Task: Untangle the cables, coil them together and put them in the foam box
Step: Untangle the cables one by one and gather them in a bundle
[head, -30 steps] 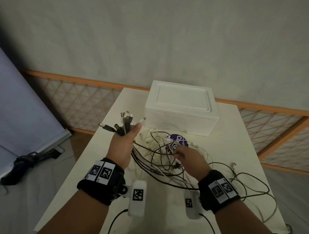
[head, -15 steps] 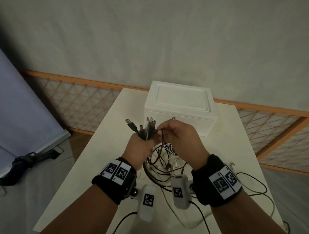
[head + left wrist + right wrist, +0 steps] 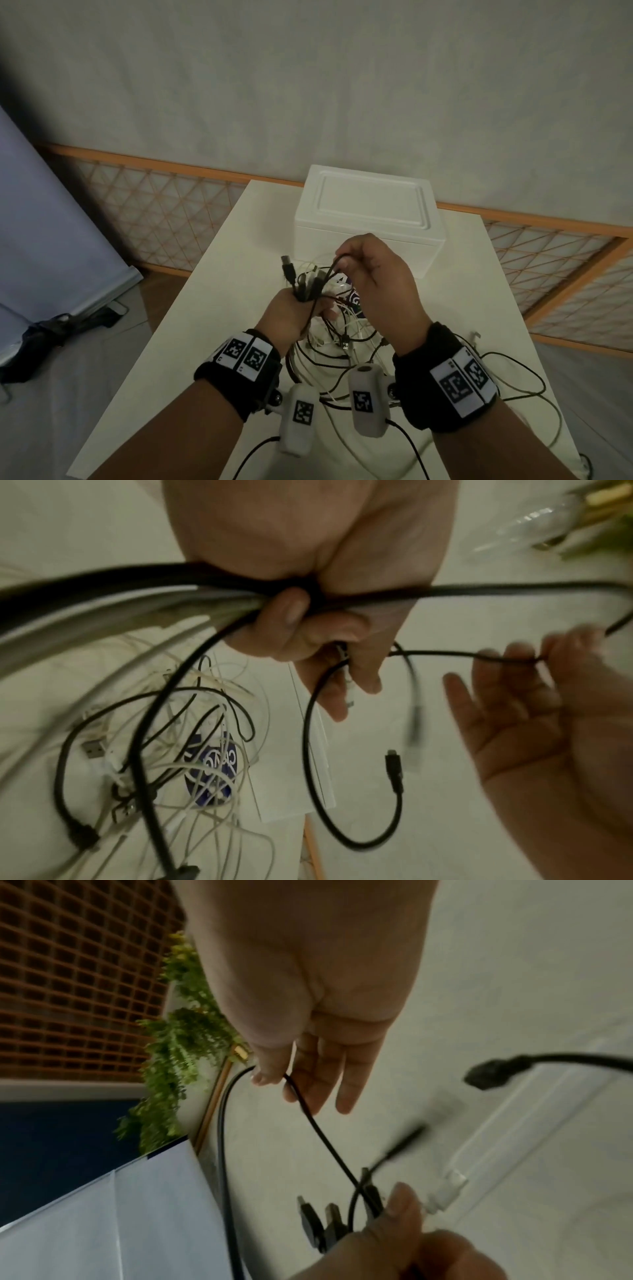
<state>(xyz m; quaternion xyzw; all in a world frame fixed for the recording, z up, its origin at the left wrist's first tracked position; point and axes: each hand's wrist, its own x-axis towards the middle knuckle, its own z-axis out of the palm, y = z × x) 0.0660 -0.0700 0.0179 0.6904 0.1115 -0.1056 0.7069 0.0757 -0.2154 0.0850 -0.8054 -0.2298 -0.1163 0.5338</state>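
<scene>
- Left hand (image 3: 284,317) is fisted around a bunch of cable ends (image 3: 301,279), plugs poking up out of the grip, just in front of the foam box (image 3: 368,219).
- Right hand (image 3: 380,284) is right beside it, thumb and forefinger pinching one thin black cable (image 3: 318,1129); other fingers (image 3: 329,1077) are loosely spread.
- That black cable runs from the right-hand pinch down into the left fist.
- Rest of the cable tangle (image 3: 178,750) hangs below the fist, black and white leads piled on the tabletop (image 3: 212,294) on the near side of the box, over a purple-blue printed thing (image 3: 214,772).
- Foam box sits at the tabletop's far end, lid on.
</scene>
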